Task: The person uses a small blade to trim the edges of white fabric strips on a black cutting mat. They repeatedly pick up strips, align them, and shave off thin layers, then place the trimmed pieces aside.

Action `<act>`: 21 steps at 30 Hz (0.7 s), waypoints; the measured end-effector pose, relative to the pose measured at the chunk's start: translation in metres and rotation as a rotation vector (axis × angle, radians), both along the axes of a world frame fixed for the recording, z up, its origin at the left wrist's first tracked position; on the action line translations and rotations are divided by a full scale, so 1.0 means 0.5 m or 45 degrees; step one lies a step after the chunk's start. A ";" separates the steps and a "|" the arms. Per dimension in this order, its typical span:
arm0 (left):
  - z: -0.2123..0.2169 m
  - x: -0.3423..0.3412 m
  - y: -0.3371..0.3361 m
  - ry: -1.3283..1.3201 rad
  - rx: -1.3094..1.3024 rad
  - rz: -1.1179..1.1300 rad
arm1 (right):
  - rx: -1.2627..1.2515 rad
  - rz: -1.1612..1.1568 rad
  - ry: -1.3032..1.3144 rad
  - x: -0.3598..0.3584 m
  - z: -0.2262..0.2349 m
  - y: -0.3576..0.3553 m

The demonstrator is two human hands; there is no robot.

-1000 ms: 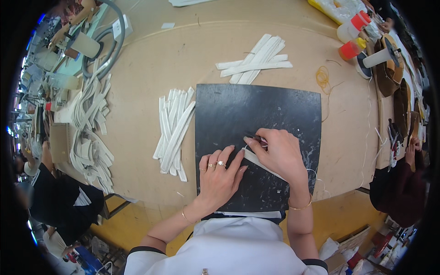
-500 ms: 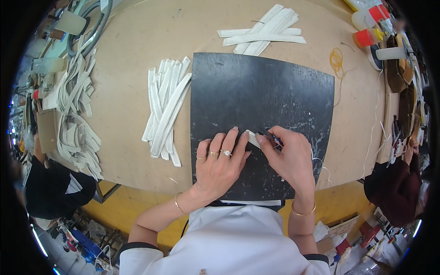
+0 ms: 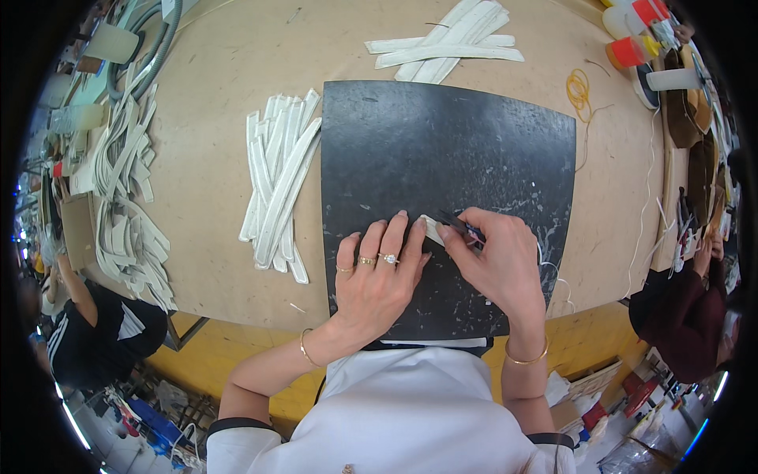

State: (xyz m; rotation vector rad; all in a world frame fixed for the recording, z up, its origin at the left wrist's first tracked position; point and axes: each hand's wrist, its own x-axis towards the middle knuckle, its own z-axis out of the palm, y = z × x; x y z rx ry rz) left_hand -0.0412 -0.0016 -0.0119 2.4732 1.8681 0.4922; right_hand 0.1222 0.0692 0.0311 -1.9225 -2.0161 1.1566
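One white strip (image 3: pixel 432 229), left fingers (image 3: pixel 394 235) half-spread against it, right fingers (image 3: pixel 458 248) pinching dark tool (image 3: pixel 451 218)

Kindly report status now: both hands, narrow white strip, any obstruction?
Left hand by tip of narrow white strip; right hand gripping slim dark tool. Strip over black rectangular mat, partly covered by right hand. No obstruction evident.

Yellow coil (image 3: pixel 579 95) on tan tabletop (image 3: pixel 205 174), red bottle (image 3: pixel 626 53) with yellow cap (image 3: pixel 651 46), grey hose (image 3: pixel 166 45) at upper left

Spreads as tan table (image 3: pixel 205 158), carrying black mat (image 3: pixel 450 142) near, white strips (image 3: pixel 280 178) left, crossed strips (image 3: pixel 452 49) far, curled strips (image 3: pixel 118 170) farther left, yellow thread (image 3: pixel 579 88) right.
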 end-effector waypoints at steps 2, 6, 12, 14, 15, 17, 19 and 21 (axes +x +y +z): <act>-0.001 -0.001 0.001 -0.089 -0.035 0.001 | -0.015 0.012 -0.022 0.000 0.002 0.003; 0.000 -0.008 0.006 -0.168 -0.053 -0.040 | -0.023 0.036 -0.044 0.000 0.002 0.007; 0.008 -0.006 0.003 -0.168 -0.161 -0.053 | 0.015 0.067 -0.038 0.004 0.001 0.003; 0.013 -0.005 -0.008 -0.217 -0.243 -0.023 | 0.042 0.086 -0.021 0.004 0.001 -0.001; 0.015 -0.006 -0.014 -0.237 -0.223 -0.015 | 0.040 0.091 -0.032 0.004 0.001 -0.003; 0.017 -0.014 -0.027 -0.290 -0.232 0.005 | 0.064 0.085 0.034 0.005 0.003 -0.007; 0.014 -0.020 -0.035 -0.299 -0.225 0.011 | 0.046 0.096 0.040 0.006 0.007 -0.011; 0.012 -0.024 -0.039 -0.275 -0.176 0.001 | 0.031 0.129 0.026 0.005 0.010 -0.009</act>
